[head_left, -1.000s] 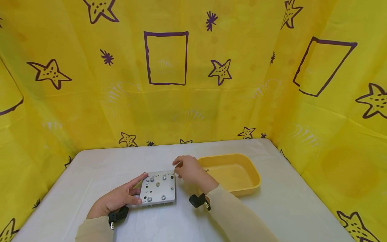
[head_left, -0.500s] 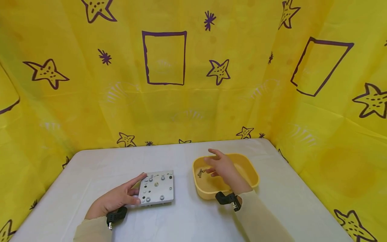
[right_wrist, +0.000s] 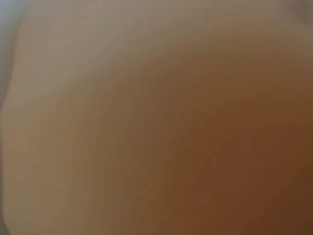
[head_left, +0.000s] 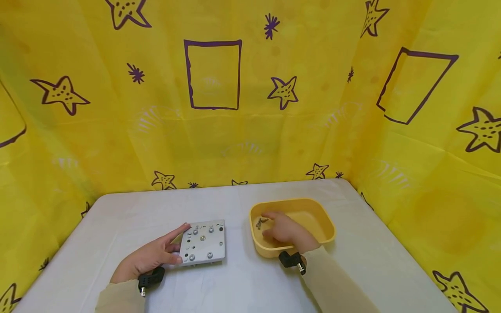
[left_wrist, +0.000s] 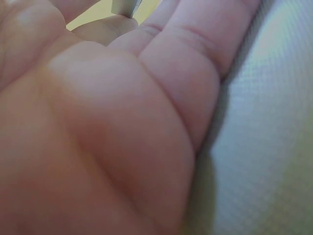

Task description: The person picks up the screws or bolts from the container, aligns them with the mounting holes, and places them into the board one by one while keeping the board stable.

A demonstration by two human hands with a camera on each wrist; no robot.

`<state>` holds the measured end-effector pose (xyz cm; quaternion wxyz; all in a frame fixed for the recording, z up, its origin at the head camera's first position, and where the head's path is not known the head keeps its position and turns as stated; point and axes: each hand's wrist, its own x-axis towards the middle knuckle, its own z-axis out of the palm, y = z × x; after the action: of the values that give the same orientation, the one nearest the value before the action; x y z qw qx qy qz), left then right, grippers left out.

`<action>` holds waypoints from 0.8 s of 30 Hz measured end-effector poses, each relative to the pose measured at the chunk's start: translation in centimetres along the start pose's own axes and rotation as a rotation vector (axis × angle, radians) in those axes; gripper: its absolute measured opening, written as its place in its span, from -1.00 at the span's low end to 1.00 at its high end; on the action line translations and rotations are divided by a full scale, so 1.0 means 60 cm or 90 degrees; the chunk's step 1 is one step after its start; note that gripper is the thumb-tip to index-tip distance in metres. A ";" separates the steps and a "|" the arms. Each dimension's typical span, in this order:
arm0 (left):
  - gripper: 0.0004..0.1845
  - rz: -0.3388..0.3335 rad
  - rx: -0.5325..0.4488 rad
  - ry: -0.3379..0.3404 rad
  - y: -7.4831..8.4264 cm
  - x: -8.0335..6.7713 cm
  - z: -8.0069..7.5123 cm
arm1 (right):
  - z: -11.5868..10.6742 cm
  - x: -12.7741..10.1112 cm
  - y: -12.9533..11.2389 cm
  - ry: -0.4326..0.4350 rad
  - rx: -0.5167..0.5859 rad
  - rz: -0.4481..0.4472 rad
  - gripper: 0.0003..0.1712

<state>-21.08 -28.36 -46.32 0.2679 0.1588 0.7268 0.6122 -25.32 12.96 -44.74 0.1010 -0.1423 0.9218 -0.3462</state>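
- The screws (head_left: 260, 223) lie in the yellow tray (head_left: 325, 226) on the desk (head_left: 242, 278); my right hand (head_left: 285, 231) has dropped from above it down inside, beside them.
- I cannot tell if it grips any.
- My left hand (head_left: 150, 257), fingers relaxed, keeps steadying the metal plate (head_left: 203, 242) left of the tray.

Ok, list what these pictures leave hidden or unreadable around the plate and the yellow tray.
- Right wrist view: wholly blurred, nothing readable.
- Left wrist view: the left hand fills it; only a sliver of the metal plate shows.
- Head view: the right hand covers its fingertips inside the yellow tray; a grasp cannot be told.
- Head view: the screws are too small to count.
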 end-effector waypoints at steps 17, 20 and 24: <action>0.07 -0.004 -0.014 -0.003 -0.002 0.001 -0.001 | 0.011 0.007 -0.011 0.075 -0.203 -0.032 -0.74; 0.07 -0.003 -0.018 -0.005 -0.003 0.002 -0.001 | 0.012 0.007 -0.009 0.075 -0.203 -0.033 -0.77; 0.07 -0.003 -0.016 -0.002 -0.002 0.002 -0.001 | 0.013 0.009 -0.007 0.074 -0.201 -0.049 -0.79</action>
<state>-21.20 -28.37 -46.46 0.2725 0.1545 0.7192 0.6201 -25.50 12.01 -45.05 0.0108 -0.1711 0.9629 -0.2086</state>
